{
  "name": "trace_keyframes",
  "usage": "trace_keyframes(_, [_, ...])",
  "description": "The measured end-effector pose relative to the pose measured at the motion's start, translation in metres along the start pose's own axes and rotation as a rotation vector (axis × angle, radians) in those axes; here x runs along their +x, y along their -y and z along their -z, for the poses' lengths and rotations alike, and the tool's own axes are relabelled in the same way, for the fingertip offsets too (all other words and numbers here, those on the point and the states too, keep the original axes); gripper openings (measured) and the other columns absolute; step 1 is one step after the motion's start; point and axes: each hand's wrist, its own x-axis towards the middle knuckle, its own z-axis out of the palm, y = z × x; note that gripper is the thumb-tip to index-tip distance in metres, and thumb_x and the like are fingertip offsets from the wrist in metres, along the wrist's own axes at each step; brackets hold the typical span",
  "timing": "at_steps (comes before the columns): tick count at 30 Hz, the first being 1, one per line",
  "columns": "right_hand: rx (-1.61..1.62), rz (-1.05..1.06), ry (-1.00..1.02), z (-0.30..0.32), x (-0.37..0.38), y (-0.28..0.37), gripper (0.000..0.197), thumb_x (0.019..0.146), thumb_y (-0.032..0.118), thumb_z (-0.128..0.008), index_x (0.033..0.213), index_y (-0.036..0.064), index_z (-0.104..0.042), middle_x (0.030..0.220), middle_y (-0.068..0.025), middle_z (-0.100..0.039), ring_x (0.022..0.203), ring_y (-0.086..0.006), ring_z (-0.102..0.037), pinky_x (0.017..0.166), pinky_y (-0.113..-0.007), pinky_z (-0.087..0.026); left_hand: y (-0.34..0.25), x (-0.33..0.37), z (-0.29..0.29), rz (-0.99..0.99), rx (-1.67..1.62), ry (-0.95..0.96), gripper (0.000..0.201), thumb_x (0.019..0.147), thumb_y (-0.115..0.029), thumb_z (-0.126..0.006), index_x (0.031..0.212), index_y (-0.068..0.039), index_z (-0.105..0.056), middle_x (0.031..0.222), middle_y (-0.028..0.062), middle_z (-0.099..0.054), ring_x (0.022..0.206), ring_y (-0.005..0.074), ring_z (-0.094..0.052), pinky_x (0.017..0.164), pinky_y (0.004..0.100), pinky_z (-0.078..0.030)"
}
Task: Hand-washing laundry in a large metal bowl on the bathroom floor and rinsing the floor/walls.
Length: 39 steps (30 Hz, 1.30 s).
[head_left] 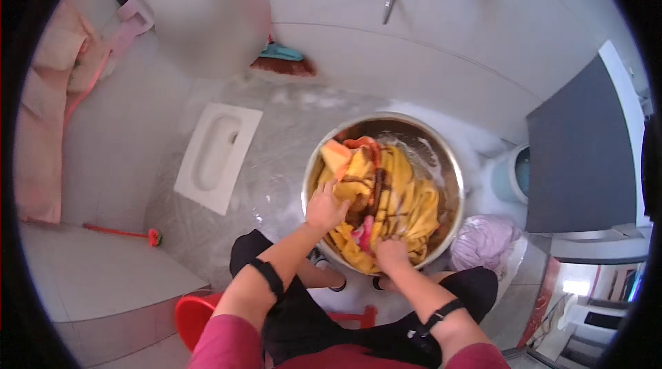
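Note:
A yellow blanket (pixel 396 176) with dark brown lines and orange and pink patches lies bunched and wet in a wide round metal basin (pixel 452 162). Suds cling to the basin's inner wall at the far right. On the left side of the blanket, my left hand (pixel 327 207) has its fingers curled into a raised fold. Close to the basin's near rim, my right hand (pixel 393 253) is closed on the cloth, its fingertips hidden in it.
Left of the basin, a white squat toilet (pixel 217 155) is set in the wet grey floor. A broom (pixel 283 62) leans at the far wall. At right are a pale blue bucket (pixel 509 176) and a lilac bundle (pixel 485 241); a red bucket (pixel 193 314) stands near left.

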Motion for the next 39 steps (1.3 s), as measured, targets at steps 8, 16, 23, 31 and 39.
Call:
trace_keyframes(8, [-0.081, -0.070, 0.205, -0.047, 0.037, 0.029, 0.027, 0.088, 0.023, -0.055, 0.108, 0.0124, -0.070, 0.096, -0.0079, -0.072, 0.098, -0.0282, -0.065, 0.079, -0.044, -0.044, -0.031, -0.020, -0.094, -0.002, 0.590, 0.418, 0.121, 0.063, -0.081, -0.063, 0.156, -0.017, -0.018, 0.159, 0.0261, -0.006, 0.140, 0.0582, 0.009, 0.111, 0.0687, -0.004])
trace_keyframes(16, [0.114, 0.133, 0.197, -0.053, 0.051, 0.003, 0.033, 0.086, 0.029, -0.060, 0.111, 0.0087, -0.068, 0.101, -0.0128, -0.071, 0.094, -0.0272, -0.066, 0.078, -0.039, -0.050, -0.001, 0.018, -0.119, -0.026, 0.617, 0.516, 0.118, 0.068, -0.083, -0.056, 0.154, -0.010, -0.020, 0.153, 0.0338, -0.013, 0.143, 0.0515, 0.003, 0.113, 0.0668, 0.008])
trace_keyframes(23, [0.705, -0.311, 0.076, 0.090, 0.156, -0.158, 0.044, 0.092, 0.046, -0.059, 0.104, 0.0036, -0.063, 0.085, -0.0123, -0.069, 0.078, -0.0247, -0.067, 0.076, -0.041, -0.052, 0.001, 0.015, -0.119, -0.115, 0.770, 0.483, 0.111, 0.075, -0.086, -0.043, 0.153, -0.009, -0.023, 0.159, 0.0058, -0.023, 0.144, 0.0474, 0.003, 0.110, 0.0699, 0.012])
trace_keyframes(31, [0.725, -0.425, -0.191, 0.048, 0.251, -0.158, 0.068, 0.075, 0.052, -0.074, 0.124, 0.0069, -0.058, 0.118, -0.0194, -0.066, 0.111, -0.0322, -0.063, 0.096, -0.040, -0.047, 0.001, 0.018, -0.125, -0.167, 0.707, 0.526, 0.125, 0.069, -0.090, -0.045, 0.153, -0.002, -0.019, 0.160, 0.0164, -0.016, 0.143, 0.0507, 0.006, 0.109, 0.0688, 0.013])
trace_keyframes(39, [0.706, -0.289, -0.161, 0.126, 0.105, -0.039, 0.041, 0.078, 0.025, -0.071, 0.115, 0.0121, -0.059, 0.098, -0.0192, -0.069, 0.095, -0.0371, -0.065, 0.082, -0.047, -0.051, 0.014, 0.002, -0.114, -0.115, 0.835, 0.615, 0.111, 0.074, -0.084, -0.045, 0.155, -0.011, -0.021, 0.160, 0.0148, -0.020, 0.144, 0.0485, -0.012, 0.110, 0.0701, 0.007])
